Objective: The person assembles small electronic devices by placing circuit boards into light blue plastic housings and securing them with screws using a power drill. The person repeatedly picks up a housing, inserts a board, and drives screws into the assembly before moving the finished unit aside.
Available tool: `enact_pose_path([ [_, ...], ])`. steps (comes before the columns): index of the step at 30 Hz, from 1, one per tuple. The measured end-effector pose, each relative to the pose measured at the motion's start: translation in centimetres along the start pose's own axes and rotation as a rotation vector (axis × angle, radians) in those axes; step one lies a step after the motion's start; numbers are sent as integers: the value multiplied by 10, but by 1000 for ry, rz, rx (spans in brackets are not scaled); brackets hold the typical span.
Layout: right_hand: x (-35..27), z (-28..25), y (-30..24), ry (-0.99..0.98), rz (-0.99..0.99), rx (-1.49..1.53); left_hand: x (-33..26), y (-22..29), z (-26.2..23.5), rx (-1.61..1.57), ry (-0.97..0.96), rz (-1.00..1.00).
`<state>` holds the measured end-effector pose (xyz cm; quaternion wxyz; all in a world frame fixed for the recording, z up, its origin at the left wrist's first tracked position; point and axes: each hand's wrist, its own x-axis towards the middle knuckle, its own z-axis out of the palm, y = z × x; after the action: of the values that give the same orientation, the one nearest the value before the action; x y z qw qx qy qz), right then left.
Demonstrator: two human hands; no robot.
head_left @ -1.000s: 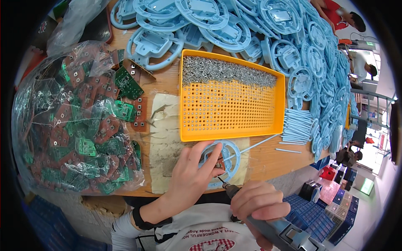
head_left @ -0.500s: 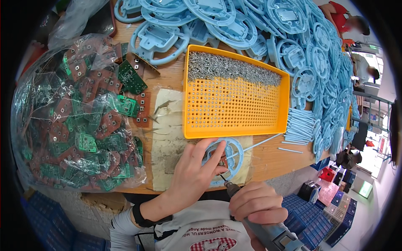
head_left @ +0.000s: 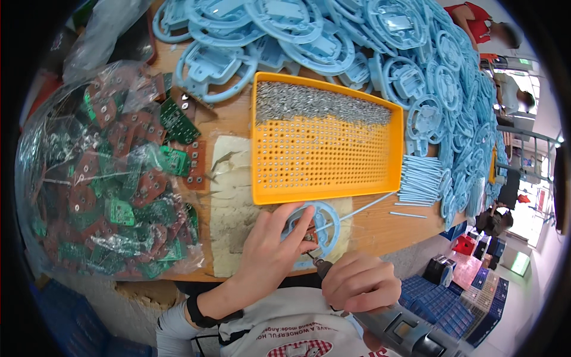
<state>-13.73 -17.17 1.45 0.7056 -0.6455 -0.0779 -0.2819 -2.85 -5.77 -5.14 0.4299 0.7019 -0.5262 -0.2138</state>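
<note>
Near the front edge of the brown wooden table, the left hand is reaching forward, fingers spread, resting on the round light-blue plastic frame; the right hand is wrapping around the gray power screwdriver, its thin bit slanting toward the frame.

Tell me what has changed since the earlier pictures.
Little has visibly changed: the whole view shifts slightly, and nothing was taken hold of or let go. The left hand is still on the blue ring-shaped part, and the right hand still grips the driver, its tip at that part. The yellow tray stayed put.
</note>
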Motion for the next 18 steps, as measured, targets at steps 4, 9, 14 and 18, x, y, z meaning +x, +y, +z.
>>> enact_pose_path([
  [4,16,-16,-16,68,-51,3,1,1,0,56,-8,-31],
  [9,24,-78,-23,246,-197,-203,2,3,-3,-15,-4,-70],
  [14,36,-129,9,652,-298,-509,2,3,2,-66,1,-105],
  [18,39,-142,20,741,-180,-592,2,0,1,-47,5,-78],
])
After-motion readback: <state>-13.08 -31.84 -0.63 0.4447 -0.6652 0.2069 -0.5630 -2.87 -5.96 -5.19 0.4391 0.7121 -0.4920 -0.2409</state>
